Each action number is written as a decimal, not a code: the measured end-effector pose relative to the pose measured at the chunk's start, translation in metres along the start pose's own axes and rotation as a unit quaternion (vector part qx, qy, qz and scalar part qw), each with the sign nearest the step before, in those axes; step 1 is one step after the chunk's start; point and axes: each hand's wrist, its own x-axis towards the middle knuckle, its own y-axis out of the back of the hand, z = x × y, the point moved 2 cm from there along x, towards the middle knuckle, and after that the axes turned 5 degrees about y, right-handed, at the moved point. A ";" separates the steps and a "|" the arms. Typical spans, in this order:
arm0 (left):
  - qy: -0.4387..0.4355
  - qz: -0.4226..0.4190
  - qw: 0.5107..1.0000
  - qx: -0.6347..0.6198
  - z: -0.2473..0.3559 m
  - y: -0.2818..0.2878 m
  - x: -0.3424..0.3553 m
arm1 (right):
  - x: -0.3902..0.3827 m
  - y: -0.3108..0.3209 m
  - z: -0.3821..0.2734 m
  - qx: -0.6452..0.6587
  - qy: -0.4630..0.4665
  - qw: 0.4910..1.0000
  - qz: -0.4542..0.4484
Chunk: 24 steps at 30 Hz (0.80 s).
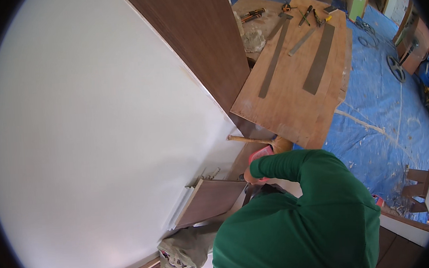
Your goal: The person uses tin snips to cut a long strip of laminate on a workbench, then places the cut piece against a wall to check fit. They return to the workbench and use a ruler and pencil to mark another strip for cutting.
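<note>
My right arm, in a green sleeve, bends across my front. My right hand [249, 176] looks closed beside a leaning brown panel, and a small dark thing shows at its fingers; what it is I cannot make out. Next to the wrist is a pinkish-red plastic piece [261, 154], partly covered by the sleeve. Just beyond lies what looks like a short hand broom [252, 140], its pale handle pointing to the white wall. The small brown panel [211, 200] leans by that wall, with white strips behind it. My left hand is out of sight.
A plywood worktop [292, 113] ahead carries dark flat strips [319, 59], a tape measure [286, 7] and several hand tools. Blue sheeting [372, 118] covers the floor at right. A large white wall [100, 132] fills the left, and an olive bag [183, 253] sits low beside it.
</note>
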 end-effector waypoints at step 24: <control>-0.239 0.133 0.954 -0.121 -0.101 -0.132 -0.173 | -0.247 -0.372 -0.015 0.194 -0.308 0.931 0.022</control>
